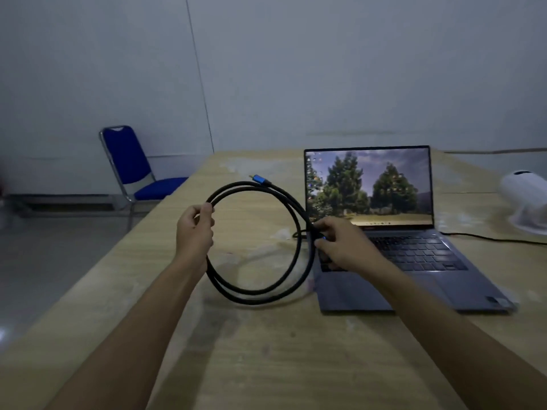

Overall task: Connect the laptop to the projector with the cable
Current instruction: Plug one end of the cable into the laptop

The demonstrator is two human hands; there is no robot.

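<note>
A black cable [257,294] coiled in a double loop hangs above the table between my hands. My left hand [194,229] grips the loop's left side. My right hand [340,241] holds the loop's right side, where a blue plug end shows between the fingers, just left of the laptop. The cable's other blue plug [260,179] sticks out at the top of the loop. The open grey laptop [414,279] stands to the right, its screen lit with a picture of trees. A white projector [525,199] sits at the far right edge, partly cut off.
A pale wooden table [266,350] carries everything. A thin black cord [488,238] runs from behind the laptop toward the right edge. A blue chair [133,164] stands on the floor at the far left, by the wall.
</note>
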